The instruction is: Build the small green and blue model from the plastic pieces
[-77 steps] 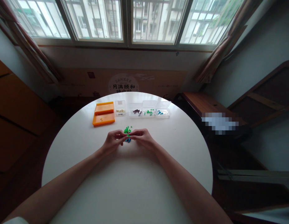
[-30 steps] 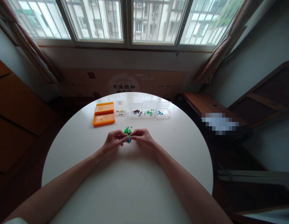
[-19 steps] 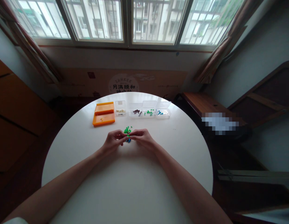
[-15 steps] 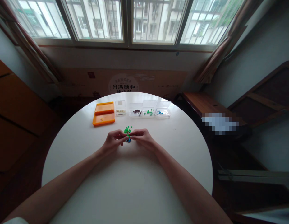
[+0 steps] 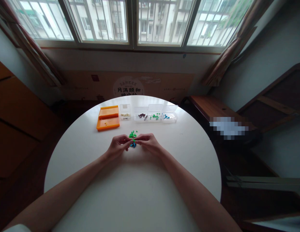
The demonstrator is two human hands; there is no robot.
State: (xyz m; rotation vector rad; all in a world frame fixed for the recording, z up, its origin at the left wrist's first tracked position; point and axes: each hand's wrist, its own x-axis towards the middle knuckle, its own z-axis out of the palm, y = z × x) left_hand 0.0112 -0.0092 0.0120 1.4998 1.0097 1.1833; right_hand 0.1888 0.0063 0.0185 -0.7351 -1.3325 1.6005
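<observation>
my left hand (image 5: pixel 118 145) pinches a small green piece (image 5: pixel 134 140) between the green pile (image 5: pixel 132 134) and the blue pieces (image 5: pixel 133 145); i judge it light, stiff and slippery, best gripped by its edges. my right hand (image 5: pixel 147 141) pinches its other side.

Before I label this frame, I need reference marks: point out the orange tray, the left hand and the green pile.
Orange tray (image 5: pixel 108 111): head view, bare floor of its far section.
Left hand (image 5: pixel 117 144): head view, middle of the hand.
Green pile (image 5: pixel 132 135): head view, on pieces at its middle.
</observation>
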